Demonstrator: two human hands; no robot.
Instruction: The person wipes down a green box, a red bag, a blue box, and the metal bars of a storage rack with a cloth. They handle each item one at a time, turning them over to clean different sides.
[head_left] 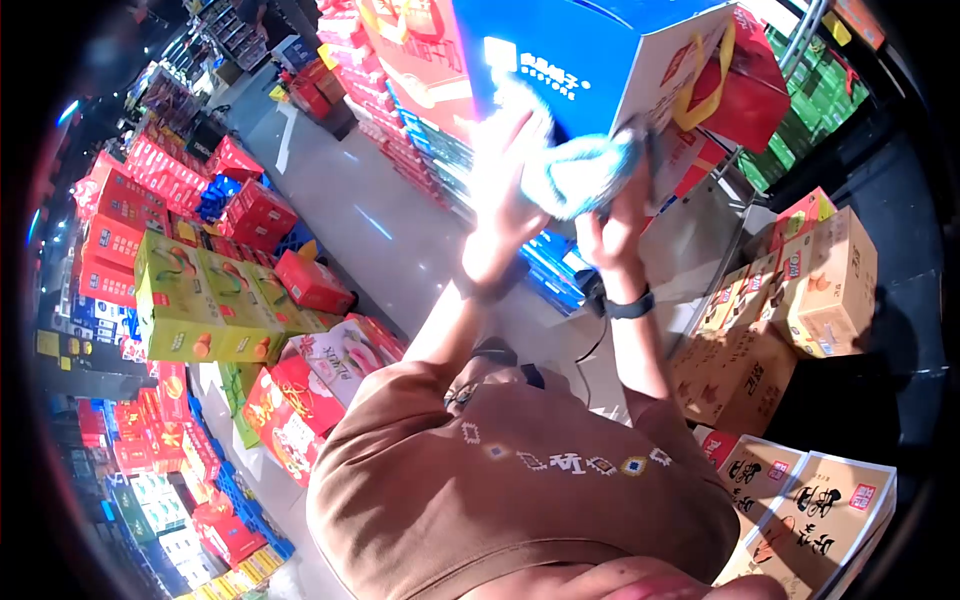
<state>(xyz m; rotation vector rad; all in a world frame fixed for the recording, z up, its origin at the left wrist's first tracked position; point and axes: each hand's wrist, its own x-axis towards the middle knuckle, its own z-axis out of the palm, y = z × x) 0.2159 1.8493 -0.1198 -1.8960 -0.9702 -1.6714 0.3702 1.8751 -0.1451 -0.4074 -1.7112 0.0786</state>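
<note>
A crumpled light-blue and white cloth point(580, 178) is bunched between my hands, in front of a large blue gift box point(580, 60) with white lettering. My left hand point(500, 215) grips the cloth's left side; strong light washes out its fingers. On the other side my right hand point(618, 225) is closed on the cloth, its thumb below and fingers partly hidden. A black band circles the right wrist. The blue box stands just beyond both hands, with yellow handles on its white side.
Red boxes point(120, 205) and green boxes point(205, 300) are stacked along the left. Tan cartons point(825, 290) stand on the right, with more tan boxes point(810, 510) at lower right. A grey floor aisle point(350, 190) runs between the stacks. A dark cable hangs below my hands.
</note>
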